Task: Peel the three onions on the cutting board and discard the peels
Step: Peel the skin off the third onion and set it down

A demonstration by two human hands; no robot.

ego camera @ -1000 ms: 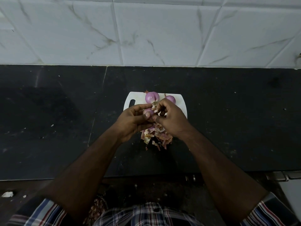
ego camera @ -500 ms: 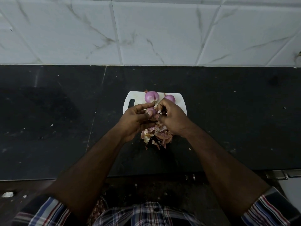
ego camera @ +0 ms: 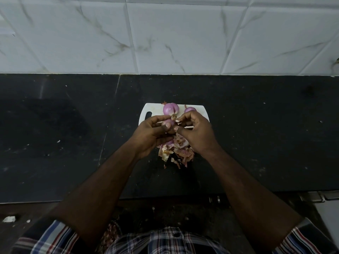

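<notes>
Head view: the left hand (ego camera: pixel 149 133) has its fingers curled round the third onion (ego camera: pixel 167 123), held above the near part of the white cutting board (ego camera: pixel 146 114). The right hand (ego camera: pixel 197 132) pinches a strip of skin (ego camera: pixel 177 121) at the onion's top. Two peeled onions (ego camera: pixel 170 109) lie on the board's far edge; the peels (ego camera: pixel 176 151) are heaped on the black worktop (ego camera: pixel 73 143) just near the board. Advice: hold the bulb steady, draw the skin downward in one strip, drop it on the heap.

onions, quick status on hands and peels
Left hand grips third onion; right hand pinches its skin. Two peeled onions on board. Peels heaped, not discarded.
</notes>
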